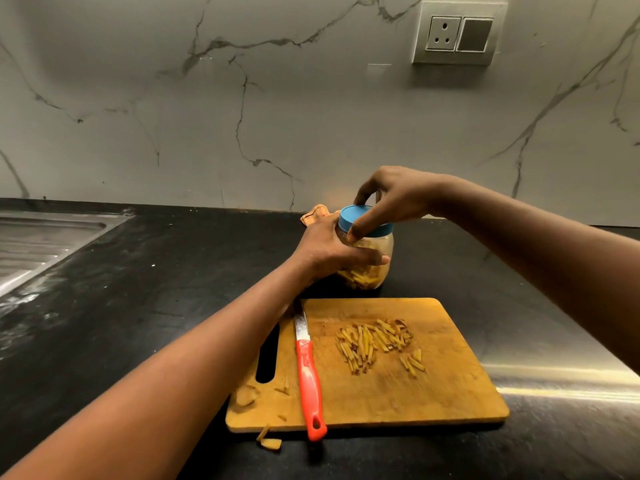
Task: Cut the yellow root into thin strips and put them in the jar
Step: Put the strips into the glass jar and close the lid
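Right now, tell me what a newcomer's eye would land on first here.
Both hands meet at the jar behind the cutting board: the left hand grips its side, the right hand its blue lid. A pile of yellow strips lies on the board, a red-handled knife to their left.

jar behind the board

the cutting board [433, 393] lies on the counter [138, 306], with cut strips [374, 341] on its middle and the knife [310, 379] along its left side. the jar [385, 244] stands just behind the board, lid [356, 216] on top, a cloth [315, 214] behind it. the sink [41, 244] is far left.
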Action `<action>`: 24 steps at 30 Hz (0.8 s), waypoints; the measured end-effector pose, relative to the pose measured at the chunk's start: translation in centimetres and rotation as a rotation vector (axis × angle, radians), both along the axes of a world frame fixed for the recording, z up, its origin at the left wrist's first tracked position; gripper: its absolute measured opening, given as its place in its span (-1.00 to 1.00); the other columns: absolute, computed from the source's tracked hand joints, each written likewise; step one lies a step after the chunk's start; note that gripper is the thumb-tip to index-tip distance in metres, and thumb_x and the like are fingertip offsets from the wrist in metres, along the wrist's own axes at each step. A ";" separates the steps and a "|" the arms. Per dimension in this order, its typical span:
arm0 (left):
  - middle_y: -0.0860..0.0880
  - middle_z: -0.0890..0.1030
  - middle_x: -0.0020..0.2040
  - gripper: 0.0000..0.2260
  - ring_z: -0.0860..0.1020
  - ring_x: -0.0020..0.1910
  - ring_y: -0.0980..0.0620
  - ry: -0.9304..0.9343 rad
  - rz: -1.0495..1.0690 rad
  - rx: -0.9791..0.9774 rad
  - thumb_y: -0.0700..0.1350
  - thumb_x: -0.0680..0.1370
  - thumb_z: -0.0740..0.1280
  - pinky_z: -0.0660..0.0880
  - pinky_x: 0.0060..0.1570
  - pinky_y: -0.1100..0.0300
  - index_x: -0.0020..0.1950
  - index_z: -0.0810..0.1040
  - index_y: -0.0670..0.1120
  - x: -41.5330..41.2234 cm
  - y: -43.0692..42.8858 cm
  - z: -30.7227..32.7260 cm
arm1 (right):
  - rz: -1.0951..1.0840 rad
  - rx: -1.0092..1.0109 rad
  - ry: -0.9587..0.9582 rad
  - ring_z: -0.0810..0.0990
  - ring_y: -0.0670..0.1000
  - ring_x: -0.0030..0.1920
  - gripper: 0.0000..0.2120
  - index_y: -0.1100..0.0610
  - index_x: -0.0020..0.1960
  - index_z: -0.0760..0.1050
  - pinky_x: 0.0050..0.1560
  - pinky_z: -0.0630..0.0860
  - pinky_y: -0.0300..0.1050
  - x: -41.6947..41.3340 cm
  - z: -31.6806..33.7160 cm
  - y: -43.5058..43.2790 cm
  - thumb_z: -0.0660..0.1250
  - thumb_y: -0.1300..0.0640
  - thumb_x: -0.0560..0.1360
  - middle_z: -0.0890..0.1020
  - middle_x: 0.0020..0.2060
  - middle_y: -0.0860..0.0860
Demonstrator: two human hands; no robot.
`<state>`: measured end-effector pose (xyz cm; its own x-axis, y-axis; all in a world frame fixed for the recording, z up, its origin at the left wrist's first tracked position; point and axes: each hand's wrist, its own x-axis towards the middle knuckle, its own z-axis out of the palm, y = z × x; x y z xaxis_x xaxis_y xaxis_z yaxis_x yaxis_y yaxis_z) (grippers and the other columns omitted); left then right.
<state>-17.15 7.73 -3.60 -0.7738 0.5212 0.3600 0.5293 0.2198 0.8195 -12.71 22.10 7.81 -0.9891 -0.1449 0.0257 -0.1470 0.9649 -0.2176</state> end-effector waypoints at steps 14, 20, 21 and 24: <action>0.01 0.59 0.19 -0.25 0.57 0.22 0.02 -0.103 -0.005 0.025 0.17 0.17 0.63 0.53 0.28 -0.04 0.28 0.44 0.06 -0.5 0.2 -0.4 | -0.067 -0.027 -0.152 0.68 0.07 -0.11 -0.32 0.18 0.14 0.54 -0.18 0.66 -0.03 0.4 2.5 -0.3 0.43 -0.31 0.25 0.64 -0.01 0.08; 0.00 0.61 0.16 -0.31 0.58 0.19 0.01 -0.132 -0.022 0.028 0.06 0.20 0.66 0.52 0.28 -0.06 0.27 0.48 0.04 -0.6 0.1 -0.3 | -0.131 0.165 -0.046 0.66 0.06 -0.34 -0.48 0.18 -0.17 0.48 -0.40 0.64 -0.11 0.2 1.6 -2.6 0.45 -0.28 0.29 0.60 -0.24 0.08; 0.00 0.62 0.15 -0.36 0.58 0.18 0.02 -0.120 -0.032 0.016 0.04 0.24 0.65 0.53 0.27 -0.06 0.25 0.49 0.05 -0.6 0.1 -0.3 | -0.110 0.138 -0.088 0.66 0.07 -0.28 -0.52 0.19 -0.08 0.52 -0.37 0.64 -0.11 0.2 1.8 -2.5 0.49 -0.20 0.30 0.61 -0.17 0.08; 0.02 0.60 0.17 -0.30 0.58 0.19 0.05 -0.113 -0.029 0.006 0.10 0.22 0.64 0.53 0.26 -0.01 0.29 0.48 0.03 -0.7 0.0 -0.3 | 0.011 0.069 -0.251 0.59 0.10 0.08 -0.49 0.07 0.24 0.52 0.01 0.63 0.02 0.5 2.8 -2.2 0.53 0.08 0.32 0.58 0.16 0.02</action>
<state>-17.82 7.68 -3.95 -0.7942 0.5419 0.2749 0.4399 0.2007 0.8754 -12.19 19.94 10.57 -0.9617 -0.1483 -0.2303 -0.1070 0.9773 -0.1827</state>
